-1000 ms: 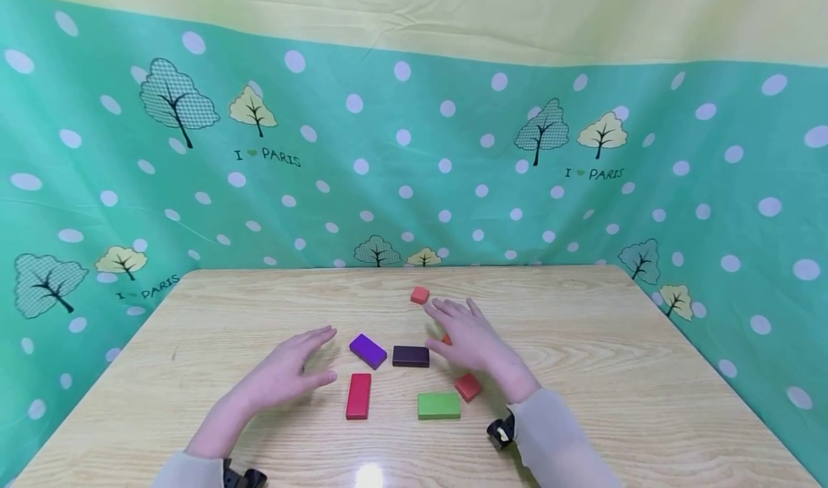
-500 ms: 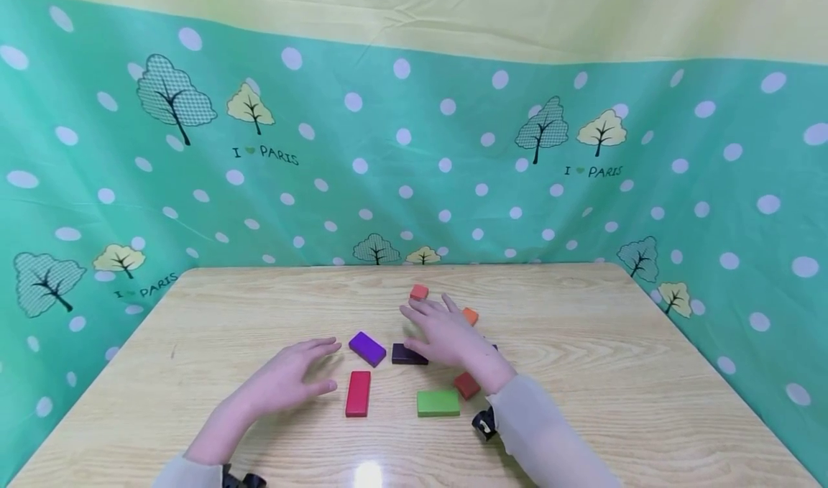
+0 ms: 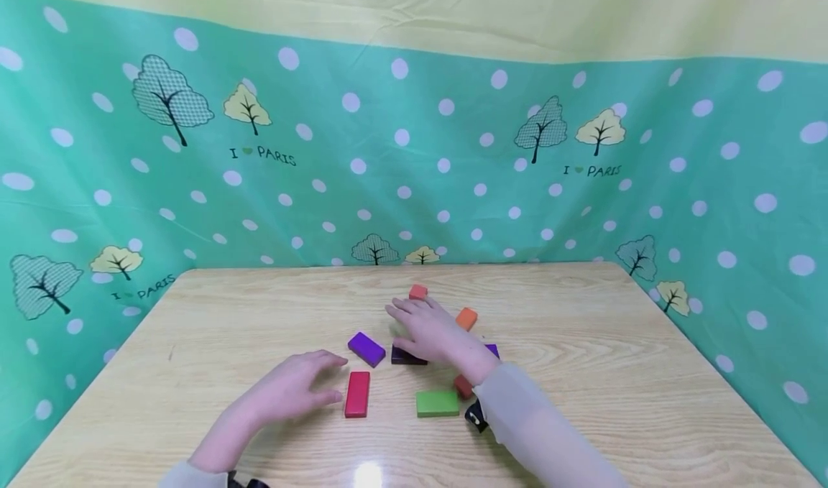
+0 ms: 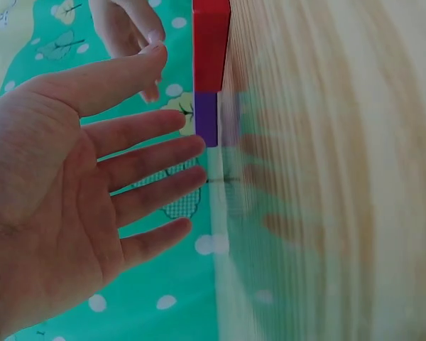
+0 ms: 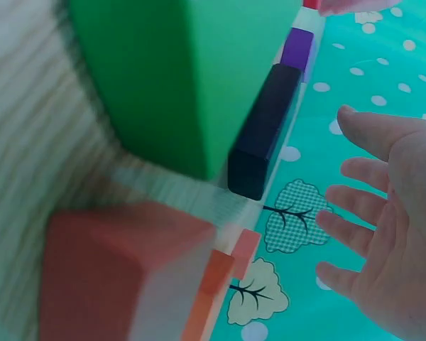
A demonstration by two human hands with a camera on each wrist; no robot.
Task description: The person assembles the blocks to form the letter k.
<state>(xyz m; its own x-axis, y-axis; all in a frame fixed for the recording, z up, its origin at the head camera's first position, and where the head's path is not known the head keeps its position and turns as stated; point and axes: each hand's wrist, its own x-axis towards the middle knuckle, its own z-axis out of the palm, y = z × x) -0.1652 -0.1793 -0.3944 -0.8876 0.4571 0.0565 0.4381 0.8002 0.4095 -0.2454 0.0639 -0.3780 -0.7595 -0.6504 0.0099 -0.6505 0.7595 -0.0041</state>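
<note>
My left hand (image 3: 294, 387) hovers with spread fingers just left of the red block (image 3: 357, 394), holding nothing. In the left wrist view the palm is bare, and the red block stands before a purple block (image 4: 206, 118). My right hand (image 3: 427, 330) is held over the black block (image 3: 407, 356), covering part of it, with its fingers extended and nothing in them. Beyond its fingertips sits a small coral block (image 3: 418, 292). The right wrist view has the green block (image 5: 177, 85) large in front, with the right fingers well apart from it.
An orange block (image 3: 466, 319) lies right of the right hand. Under the right forearm, a second purple block (image 3: 493, 350) and a small dark red block (image 3: 463, 386) are partly hidden. The wooden table (image 3: 621, 373) ends at a green dotted curtain (image 3: 414, 150).
My right hand has moved left over the black block, uncovering the orange block and part of the second purple one. My left hand has shifted slightly right and nearer me.
</note>
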